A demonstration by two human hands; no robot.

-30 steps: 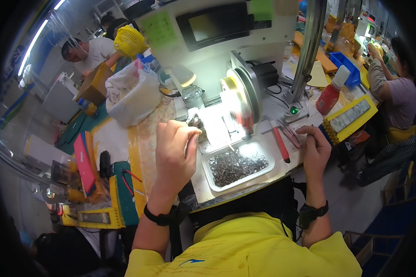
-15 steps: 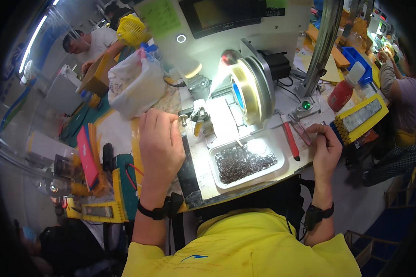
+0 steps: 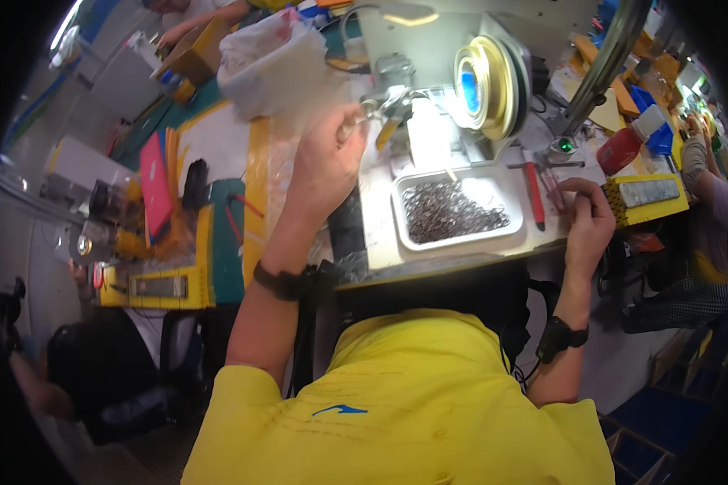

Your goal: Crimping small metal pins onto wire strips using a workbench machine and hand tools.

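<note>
My left hand (image 3: 328, 166) is closed, its fingertips beside a small metal clamp fixture (image 3: 392, 105) under the bright lamp; what they pinch is hidden and slightly blurred. A yellow-handled part (image 3: 388, 132) sticks out of the fixture. My right hand (image 3: 589, 217) rests at the right of the bench, thumb and index finger pinched at a pair of tweezers (image 3: 552, 190). Beside the tweezers lies a red pen-like tool (image 3: 534, 194) with a dark tip. Between my hands stands a white tray (image 3: 461, 242) holding a heap of small dark wire-like pieces (image 3: 453, 212).
Behind the tray stands a machine with a pale round wheel (image 3: 493, 89). At right are a red bottle (image 3: 621, 150) and a yellow holder (image 3: 645, 192). A white bag-lined bin (image 3: 271, 65) and a pink folder (image 3: 155, 182) are left. Other people work nearby.
The view has tilted, so the bench sits higher in the picture. My left hand stays by the clamp fixture, and my right hand stays at the tweezers.
</note>
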